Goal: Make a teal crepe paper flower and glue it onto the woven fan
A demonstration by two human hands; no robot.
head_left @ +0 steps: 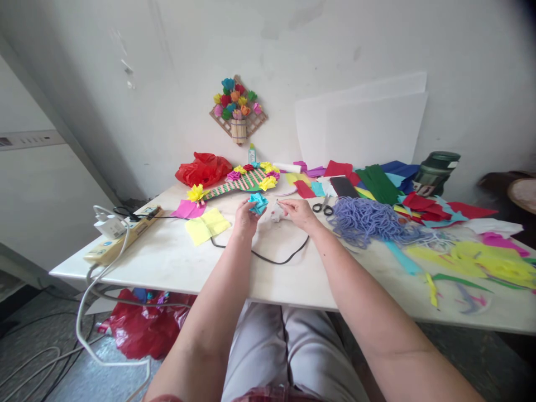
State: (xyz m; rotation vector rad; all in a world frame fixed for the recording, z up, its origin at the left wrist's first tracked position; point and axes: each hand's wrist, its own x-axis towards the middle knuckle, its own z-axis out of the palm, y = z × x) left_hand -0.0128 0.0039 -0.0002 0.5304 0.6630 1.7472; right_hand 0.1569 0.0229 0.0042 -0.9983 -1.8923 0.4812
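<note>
My left hand (246, 220) is closed around the base of a turquoise crepe-paper flower (258, 204), held above the table. To its right, my right hand (298, 212) pinches something small and thin at its fingertips, too small to make out. A whitish, partly see-through object (276, 213) shows just below those fingertips; its kind is unclear. Behind both hands lies a green panel (234, 186) with pale strips across it and yellow, pink, red and blue paper flowers along its edges. Black-handled scissors (323, 208) rest right of my right hand.
A power strip (125, 237) with plugged-in chargers sits at the left; a black cable (276, 262) loops before my hands. Purple yarn (366, 220), coloured paper pieces (379, 184), a phone (344, 187) and a dark flask (436, 173) occupy the right. Yellow paper (207, 225) lies left.
</note>
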